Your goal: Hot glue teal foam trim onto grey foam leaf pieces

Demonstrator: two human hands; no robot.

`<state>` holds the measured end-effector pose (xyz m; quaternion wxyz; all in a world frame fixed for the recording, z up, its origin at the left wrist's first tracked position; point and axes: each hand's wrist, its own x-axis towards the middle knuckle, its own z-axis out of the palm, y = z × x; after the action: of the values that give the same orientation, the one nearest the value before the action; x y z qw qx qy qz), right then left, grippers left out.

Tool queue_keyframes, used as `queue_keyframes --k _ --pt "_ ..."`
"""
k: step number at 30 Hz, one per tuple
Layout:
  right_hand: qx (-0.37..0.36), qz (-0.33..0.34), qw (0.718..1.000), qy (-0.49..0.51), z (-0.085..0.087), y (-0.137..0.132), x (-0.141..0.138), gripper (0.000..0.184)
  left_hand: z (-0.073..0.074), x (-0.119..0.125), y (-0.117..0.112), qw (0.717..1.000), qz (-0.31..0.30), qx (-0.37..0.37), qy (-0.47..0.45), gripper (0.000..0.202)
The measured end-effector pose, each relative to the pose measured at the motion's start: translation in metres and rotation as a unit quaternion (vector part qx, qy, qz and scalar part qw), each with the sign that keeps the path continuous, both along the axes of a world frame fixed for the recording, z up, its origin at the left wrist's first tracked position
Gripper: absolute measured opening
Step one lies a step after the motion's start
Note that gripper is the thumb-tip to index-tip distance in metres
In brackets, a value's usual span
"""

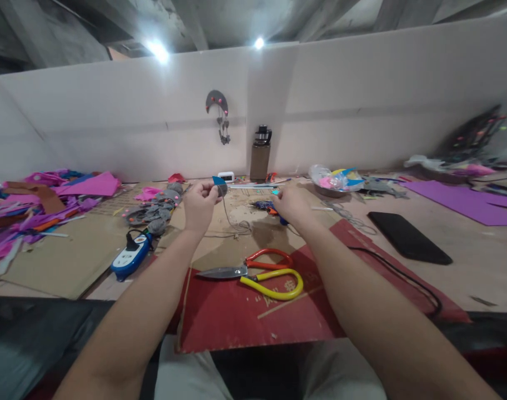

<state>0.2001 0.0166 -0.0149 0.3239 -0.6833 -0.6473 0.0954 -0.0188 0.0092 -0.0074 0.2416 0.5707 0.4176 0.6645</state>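
My left hand [201, 204] pinches a small blue-and-grey felt piece [220, 185], held up above the table. A thin grey cord [226, 214] hangs from it and coils on the cardboard below. My right hand [292, 203] is across from it, its fingers curled down. A tiny turquoise piece [275, 192] shows at those fingertips. What looks like a glue gun [262, 205], dark blue and orange, lies just beside and partly behind this hand. Whether the fingers grip either one is unclear. Large scissors [253, 272] with one red and one yellow handle lie between my forearms.
Grey felt pieces [155, 211] and a blue-white power strip [132, 255] are on the left, with a heap of pink and purple scraps [40, 205] beyond. A bowl [336, 189], a black phone [408, 237] and purple sheets [465, 201] lie right. Red cardboard [236, 328] covers the front edge.
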Motion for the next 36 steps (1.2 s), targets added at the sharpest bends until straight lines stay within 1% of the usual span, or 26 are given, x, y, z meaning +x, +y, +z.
queue_keyframes --k 1,2,3,4,5,6,7,8,9,10,11,13,15,16,19,22,25,30,36 --pt "0.030 0.036 0.996 0.075 0.001 -0.003 -0.011 0.015 0.001 0.002 -0.003 0.999 0.017 0.014 0.036 0.020" --pt "0.054 0.075 0.984 0.154 0.001 -0.006 -0.025 0.014 0.002 0.004 -0.006 0.997 0.032 0.029 0.071 0.018" --pt "0.066 0.123 0.964 0.228 -0.001 -0.010 -0.039 0.016 0.003 0.006 -0.009 0.993 0.042 0.040 0.106 0.017" --pt "0.063 0.170 0.936 0.302 -0.002 -0.013 -0.052 0.021 0.004 0.008 -0.013 0.988 0.054 0.050 0.137 0.015" --pt "0.053 0.206 0.902 0.376 -0.004 -0.016 -0.064 0.027 0.005 0.010 -0.016 0.982 0.067 0.062 0.164 0.013" --pt "0.038 0.234 0.870 0.433 -0.006 -0.019 -0.073 0.033 0.006 0.012 -0.018 0.978 0.072 0.071 0.184 0.013" --pt "0.024 0.248 0.845 0.473 -0.007 -0.022 -0.080 0.036 0.006 0.013 -0.020 0.975 0.074 0.076 0.196 0.013" --pt "0.010 0.255 0.826 0.503 -0.007 -0.024 -0.083 0.037 0.007 0.014 -0.020 0.975 0.073 0.074 0.195 0.014" --pt "0.000 0.256 0.817 0.517 -0.006 -0.025 -0.083 0.036 0.007 0.015 -0.021 0.979 0.065 0.065 0.182 0.015" --pt "-0.005 0.255 0.815 0.520 -0.005 -0.026 -0.081 0.033 0.006 0.015 -0.020 0.985 0.050 0.050 0.157 0.016" --pt "-0.003 0.251 0.820 0.514 -0.003 -0.027 -0.077 0.030 0.006 0.015 -0.019 0.991 0.028 0.030 0.124 0.017" --pt "0.017 0.241 0.839 0.487 0.002 -0.028 -0.069 0.020 0.004 0.016 -0.018 0.998 -0.028 -0.015 0.048 0.020" --pt "0.048 0.230 0.858 0.457 0.006 -0.027 -0.062 0.012 0.003 0.018 -0.017 0.995 -0.077 -0.055 -0.019 0.023" --pt "0.063 0.223 0.865 0.446 0.007 -0.027 -0.059 0.010 0.003 0.020 -0.017 0.992 -0.093 -0.071 -0.044 0.024" --pt "0.102 0.200 0.879 0.421 0.009 -0.023 -0.056 0.012 0.003 0.025 -0.019 0.983 -0.121 -0.106 -0.093 0.024" --pt "0.127 0.182 0.889 0.400 0.009 -0.021 -0.054 0.013 0.005 0.029 -0.023 0.975 -0.144 -0.125 -0.110 0.023" --pt "0.136 0.181 0.893 0.389 0.009 -0.020 -0.052 0.015 0.008 0.031 -0.027 0.971 -0.157 -0.133 -0.121 0.021" --pt "0.126 0.183 0.892 0.395 0.008 -0.019 -0.051 0.019 0.010 0.030 -0.027 0.969 -0.168 -0.136 -0.123 0.021" --pt "0.119 0.197 0.888 0.398 0.010 -0.020 -0.049 0.022 0.010 0.030 -0.028 0.969 -0.167 -0.138 -0.116 0.021"
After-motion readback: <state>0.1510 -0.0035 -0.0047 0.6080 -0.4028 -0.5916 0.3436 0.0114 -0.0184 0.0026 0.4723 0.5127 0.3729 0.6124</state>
